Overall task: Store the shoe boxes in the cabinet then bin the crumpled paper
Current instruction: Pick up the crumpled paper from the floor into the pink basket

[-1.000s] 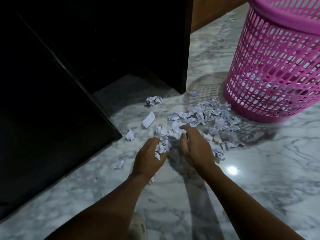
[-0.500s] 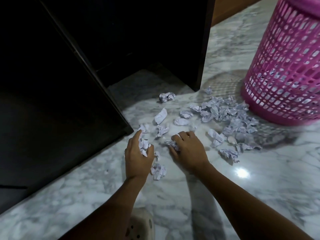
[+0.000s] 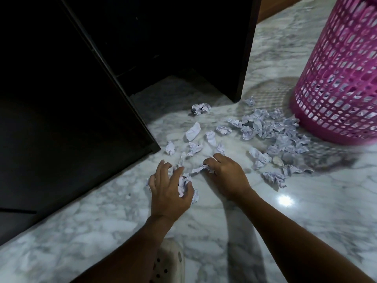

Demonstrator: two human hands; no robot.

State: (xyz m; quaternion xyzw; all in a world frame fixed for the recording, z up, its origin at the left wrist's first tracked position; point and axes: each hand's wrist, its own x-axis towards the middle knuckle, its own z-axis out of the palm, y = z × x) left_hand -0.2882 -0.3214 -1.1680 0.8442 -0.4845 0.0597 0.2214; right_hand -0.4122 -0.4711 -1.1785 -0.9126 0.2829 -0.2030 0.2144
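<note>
Fingers [image 3: 179, 170] of the left hand [image 3: 169, 193] curl around crumpled paper [image 3: 183, 184]; the right hand [image 3: 226, 174] seemingly pinches another scrap. More litters the floor [image 3: 306, 221] beside the pink bin [image 3: 342, 78]. Light, springy wads; scoop from the sides.

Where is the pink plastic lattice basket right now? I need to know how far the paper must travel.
In the head view the pink plastic lattice basket stands on the marble floor at the upper right, right of the dark cabinet, with the biggest heap of crumpled paper at its base.

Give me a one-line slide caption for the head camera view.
Both hands, left and right, gather crumpled paper off the marble floor beside a pink basket.
</note>
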